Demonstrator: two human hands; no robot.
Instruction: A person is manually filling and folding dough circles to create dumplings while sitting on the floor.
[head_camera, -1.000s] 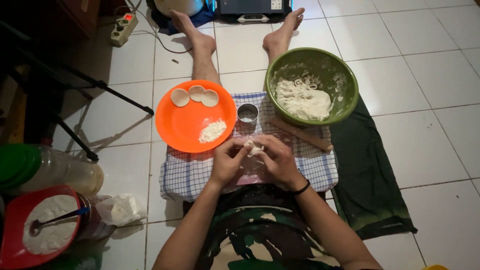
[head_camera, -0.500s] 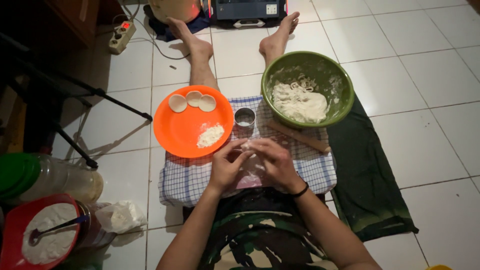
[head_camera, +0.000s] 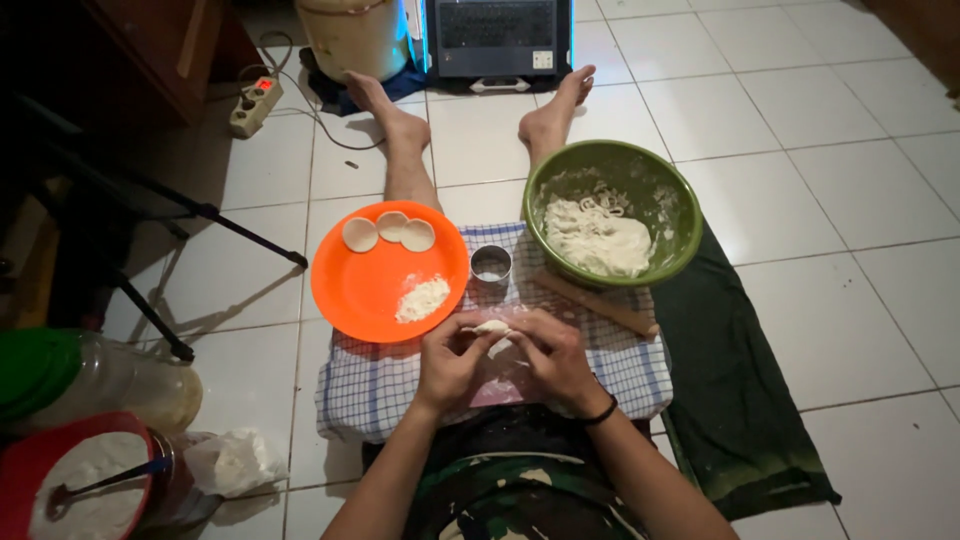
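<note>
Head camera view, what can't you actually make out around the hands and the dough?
- Dough piece: mostly covered by the left hand and right hand; shape unclear.
- Wooden rolling pin: far end hidden under the green bowl.
- Red flour container: cut off by the frame's lower left corner.

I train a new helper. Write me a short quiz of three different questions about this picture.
1. True or false: the left hand and right hand together hold a piece of dough.
2. How many dough rounds lie on the orange plate?
3. Which stands between the plate and the green bowl: A) metal ring cutter, B) rolling pin?

Key: 1 true; 2 three; 3 A.
</note>
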